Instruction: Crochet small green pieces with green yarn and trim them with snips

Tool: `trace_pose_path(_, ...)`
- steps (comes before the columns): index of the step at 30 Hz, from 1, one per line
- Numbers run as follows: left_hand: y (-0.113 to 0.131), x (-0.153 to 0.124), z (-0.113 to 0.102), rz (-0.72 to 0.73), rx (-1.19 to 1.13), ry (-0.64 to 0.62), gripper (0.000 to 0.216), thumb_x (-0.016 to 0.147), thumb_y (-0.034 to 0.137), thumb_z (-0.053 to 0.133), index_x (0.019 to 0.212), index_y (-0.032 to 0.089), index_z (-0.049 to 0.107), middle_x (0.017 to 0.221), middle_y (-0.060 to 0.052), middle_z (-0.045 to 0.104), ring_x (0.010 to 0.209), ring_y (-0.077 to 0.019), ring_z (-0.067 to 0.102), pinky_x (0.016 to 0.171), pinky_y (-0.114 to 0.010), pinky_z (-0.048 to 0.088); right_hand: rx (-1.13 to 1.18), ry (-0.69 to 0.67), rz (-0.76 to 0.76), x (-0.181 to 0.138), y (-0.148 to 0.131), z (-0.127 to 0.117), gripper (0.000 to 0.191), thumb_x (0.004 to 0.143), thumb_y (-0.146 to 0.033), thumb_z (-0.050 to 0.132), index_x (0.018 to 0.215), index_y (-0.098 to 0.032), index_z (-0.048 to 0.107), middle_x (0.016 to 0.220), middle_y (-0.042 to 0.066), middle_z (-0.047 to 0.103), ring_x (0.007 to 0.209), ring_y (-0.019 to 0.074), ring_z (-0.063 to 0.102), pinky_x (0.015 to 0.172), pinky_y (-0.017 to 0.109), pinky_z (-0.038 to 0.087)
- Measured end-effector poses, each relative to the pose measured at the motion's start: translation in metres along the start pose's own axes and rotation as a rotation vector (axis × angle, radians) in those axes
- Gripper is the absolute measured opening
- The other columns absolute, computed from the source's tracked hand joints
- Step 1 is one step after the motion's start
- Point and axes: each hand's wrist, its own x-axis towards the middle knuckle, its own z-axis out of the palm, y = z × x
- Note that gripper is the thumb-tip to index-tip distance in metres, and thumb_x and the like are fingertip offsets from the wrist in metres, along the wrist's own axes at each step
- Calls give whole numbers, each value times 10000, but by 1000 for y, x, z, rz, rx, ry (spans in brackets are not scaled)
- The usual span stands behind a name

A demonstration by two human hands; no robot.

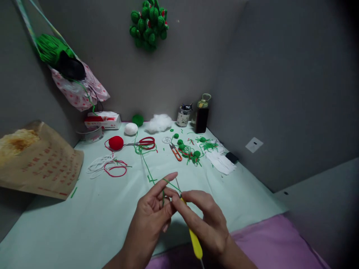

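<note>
Hook (195, 244): slanted up from the lower edge by its yellow handle, its thin metal end meeting the green yarn (173, 185)
Right hand (206, 220): thumb and fingers closed about the handle near its upper end, in a pen-like grip
Left hand (153, 211): index finger extended with the green yarn over it, the other fingers curled to hold the strand, thumb bent toward the hook; whether a worked piece was pinched there could not be told
Stage of work: judged early for the item in hand, as no formed fabric showed; shaping it appeared to remain
Pale cloth (98, 216): spread beneath, crossed by a green strand
Small green pieces (180, 142): lay beyond the hands beside orange snips (176, 152), apparently already worked, loose ends untrimmed
Red-handled scissors (147, 143): rested left of the snips, near a red yarn ball (116, 142)
White stuffing (159, 123): sat farther back, seemingly in reserve
Green bunch (153, 15): hung at the wall (190, 56), seemingly completed
</note>
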Motion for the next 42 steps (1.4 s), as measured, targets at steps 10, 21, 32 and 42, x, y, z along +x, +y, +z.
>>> trace_pose_path(10, 8, 2, -6, -153, -180, -66, 295, 812, 162, 787, 1102, 214, 776, 775, 32, 576, 430, 30, 279, 408, -119, 249, 808, 193, 498, 11, 4, -4, 177, 991, -262, 568, 949, -241, 738, 828, 27, 637, 689, 141, 589, 613, 274, 502)
trace_pose_path(21, 11, 5, -1, -124, -129, -61, 331, 782, 218, 820, 1108, 215, 763, 763, 42, 567, 443, 15, 355, 441, -131, 344, 567, 61, 346, 10, 6, -12, 228, 1033, -193, 456, 1066, -249, 674, 935, 32, 725, 769, 146, 687, 698, 287, 587)
trace_pose_path(32, 9, 6, -4, -176, -190, -70, 371, 788, 211, 821, 1148, 200, 730, 698, 68, 506, 427, 22, 276, 407, -112, 283, 440, 113, 223, 11, 5, -11, 227, 1010, -191, 500, 1078, -234, 712, 904, 50, 703, 775, 163, 667, 637, 289, 591)
trace_pose_path(42, 1, 3, 0, -134, -127, -40, 512, 777, 305, 836, 1268, 257, 699, 798, 36, 572, 428, 19, 316, 393, -116, 300, 97, 92, 1, 0, 6, 1, 345, 928, -133, 618, 1230, -275, 704, 1041, 82, 715, 936, 217, 690, 757, 319, 595)
